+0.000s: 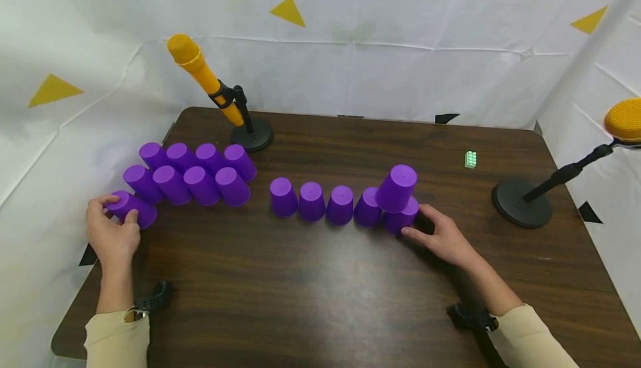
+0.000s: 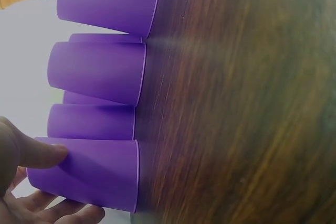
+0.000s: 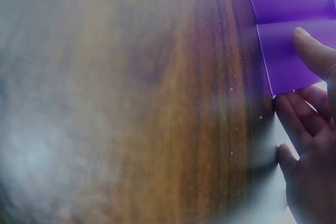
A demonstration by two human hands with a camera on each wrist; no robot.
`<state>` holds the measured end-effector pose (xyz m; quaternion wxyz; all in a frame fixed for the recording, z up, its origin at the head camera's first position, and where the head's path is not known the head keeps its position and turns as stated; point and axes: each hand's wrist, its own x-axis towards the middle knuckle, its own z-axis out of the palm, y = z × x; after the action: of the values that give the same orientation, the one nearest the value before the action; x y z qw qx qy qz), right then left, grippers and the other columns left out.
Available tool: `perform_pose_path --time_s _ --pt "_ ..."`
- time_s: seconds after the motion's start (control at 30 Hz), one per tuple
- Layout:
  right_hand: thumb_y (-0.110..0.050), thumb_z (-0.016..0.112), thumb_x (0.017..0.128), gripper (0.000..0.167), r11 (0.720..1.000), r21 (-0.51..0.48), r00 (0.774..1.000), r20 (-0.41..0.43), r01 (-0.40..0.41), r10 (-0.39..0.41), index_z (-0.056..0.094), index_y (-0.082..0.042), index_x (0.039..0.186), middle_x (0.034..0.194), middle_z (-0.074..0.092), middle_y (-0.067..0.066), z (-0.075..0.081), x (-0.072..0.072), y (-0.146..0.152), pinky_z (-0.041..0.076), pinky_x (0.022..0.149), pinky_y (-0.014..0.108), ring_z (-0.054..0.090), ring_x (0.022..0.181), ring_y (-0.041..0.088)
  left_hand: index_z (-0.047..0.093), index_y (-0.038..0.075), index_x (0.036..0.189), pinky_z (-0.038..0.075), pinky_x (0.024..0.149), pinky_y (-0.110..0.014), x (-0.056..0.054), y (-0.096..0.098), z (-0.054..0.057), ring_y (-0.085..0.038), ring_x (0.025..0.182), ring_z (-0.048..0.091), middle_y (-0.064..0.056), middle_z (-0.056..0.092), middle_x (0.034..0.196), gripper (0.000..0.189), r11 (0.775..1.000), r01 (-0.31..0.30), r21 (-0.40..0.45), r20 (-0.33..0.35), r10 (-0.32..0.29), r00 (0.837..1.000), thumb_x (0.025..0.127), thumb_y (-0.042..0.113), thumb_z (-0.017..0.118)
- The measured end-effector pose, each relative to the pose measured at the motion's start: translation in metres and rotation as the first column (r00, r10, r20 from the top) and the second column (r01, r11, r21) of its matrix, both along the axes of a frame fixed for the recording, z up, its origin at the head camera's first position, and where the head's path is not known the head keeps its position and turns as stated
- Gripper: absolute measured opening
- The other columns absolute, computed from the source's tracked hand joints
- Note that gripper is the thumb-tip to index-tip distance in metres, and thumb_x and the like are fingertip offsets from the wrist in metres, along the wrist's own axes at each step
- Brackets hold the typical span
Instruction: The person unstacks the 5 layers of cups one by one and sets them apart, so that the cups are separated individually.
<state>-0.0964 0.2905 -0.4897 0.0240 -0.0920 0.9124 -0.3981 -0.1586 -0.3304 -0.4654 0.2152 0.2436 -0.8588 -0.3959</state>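
Observation:
At the table's left side my left hand (image 1: 112,234) grips an upside-down purple cup (image 1: 137,212), thumb on the near side and fingers around the other. The left wrist view shows this cup (image 2: 102,177) with its rim down at the tabletop. Just beyond it, two rows of upturned purple cups (image 1: 172,184) stand close together. Mid-table, a single row of upturned purple cups (image 1: 311,202) runs left to right. My right hand (image 1: 443,237) holds that row's rightmost cup (image 3: 286,59) between thumb and fingers. One more purple cup (image 1: 397,189) sits on top at this right end.
A yellow microphone (image 1: 200,73) on a black stand is at the back left. Another black stand (image 1: 523,204) with a yellow microphone head (image 1: 626,120) stands at the right. A small green toy brick (image 1: 470,160) lies at the back right. White sheets (image 1: 350,73) enclose the table.

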Motion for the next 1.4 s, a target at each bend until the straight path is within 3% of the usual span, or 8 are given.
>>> perform_pose_path --time_s 0.3,0.57,0.67,0.77,0.9,1.13,1.27,1.4 --pt "-0.03 0.074 0.089 0.056 1.0 -0.005 1.0 0.002 -0.006 0.006 0.054 -0.003 0.133 0.128 0.06 0.018 -0.001 0.001 0.0 0.037 0.102 0.059 0.052 0.123 0.037 0.048 0.008 0.13 0.042 0.097 -0.032 0.008 0.003 0.009 -0.025 0.129 0.047 -0.013 0.046 0.135 0.047 0.999 -0.043 -0.03 -0.025 0.043 0.999 0.087 0.007 0.066" --pt "-0.032 0.074 0.089 0.057 1.0 0.001 1.0 0.007 -0.001 0.001 0.053 -0.004 0.135 0.13 0.059 0.017 0.001 -0.001 0.002 0.035 0.104 0.059 0.051 0.125 0.037 0.061 0.007 0.121 0.04 0.083 -0.024 0.015 0.051 0.043 -0.011 0.115 0.05 0.001 0.056 0.118 0.04 0.988 -0.014 -0.153 -0.338 -0.039 0.94 0.082 0.011 0.07" --pt "-0.033 0.074 0.089 0.058 1.0 0.003 1.0 0.013 -0.003 0.003 0.053 -0.004 0.135 0.131 0.059 0.017 0.001 -0.001 0.002 0.035 0.104 0.059 0.05 0.126 0.037 0.064 0.005 0.115 0.042 0.082 -0.02 0.017 0.087 0.054 -0.012 0.113 0.052 0.003 0.059 0.121 0.034 0.975 0.111 -0.192 -0.458 -0.189 0.869 0.082 0.005 0.071" --pt "-0.033 0.074 0.089 0.058 1.0 0.002 1.0 0.014 -0.002 0.002 0.053 -0.005 0.135 0.13 0.059 0.017 0.0 -0.001 0.002 0.035 0.104 0.059 0.05 0.126 0.037 0.066 0.001 0.11 0.045 0.089 -0.025 0.019 0.131 0.063 -0.019 0.116 0.054 -0.004 0.062 0.124 0.03 0.92 0.303 -0.25 -0.526 -0.392 0.755 0.08 -0.001 0.071" --pt "-0.033 0.074 0.089 0.057 1.0 -0.001 1.0 0.012 -0.001 0.001 0.054 -0.005 0.134 0.129 0.059 0.017 -0.001 -0.001 0.002 0.035 0.104 0.059 0.051 0.125 0.036 0.065 0.0 0.112 0.043 0.096 -0.035 0.024 0.189 0.068 -0.026 0.118 0.054 -0.01 0.062 0.126 0.033 0.758 0.561 -0.333 -0.494 -0.647 0.582 0.08 -0.001 0.072" --pt "-0.03 0.075 0.088 0.055 1.0 -0.008 1.0 -0.005 0.001 -0.001 0.055 -0.005 0.133 0.128 0.06 0.016 -0.001 -0.001 0.001 0.035 0.104 0.059 0.051 0.123 0.036 0.057 0.009 0.126 0.047 0.096 -0.036 0.023 0.271 0.066 -0.02 0.124 0.052 -0.007 0.054 0.135 0.043 0.458 0.807 -0.373 -0.314 -0.881 0.355 0.086 0.012 0.074" --pt "-0.029 0.075 0.088 0.054 1.0 -0.01 1.0 -0.018 0.001 -0.001 0.055 -0.004 0.132 0.127 0.061 0.017 -0.001 -0.001 0.001 0.036 0.103 0.059 0.052 0.123 0.037 0.051 0.013 0.136 0.048 0.095 -0.033 0.02 0.309 0.065 -0.017 0.124 0.052 -0.004 0.048 0.141 0.053 0.351 0.865 -0.358 -0.246 -0.929 0.275 0.089 0.02 0.074" --pt "-0.028 0.075 0.089 0.053 1.0 -0.017 1.0 -0.03 -0.001 0.0 0.056 -0.004 0.132 0.126 0.061 0.018 -0.002 -0.001 0.0 0.036 0.102 0.06 0.052 0.122 0.038 0.045 0.017 0.143 0.046 0.098 -0.034 0.018 0.342 0.06 -0.016 0.128 0.048 -0.003 0.043 0.145 0.059 0.321 0.892 -0.318 -0.22 -0.94 0.26 0.091 0.025 0.072"
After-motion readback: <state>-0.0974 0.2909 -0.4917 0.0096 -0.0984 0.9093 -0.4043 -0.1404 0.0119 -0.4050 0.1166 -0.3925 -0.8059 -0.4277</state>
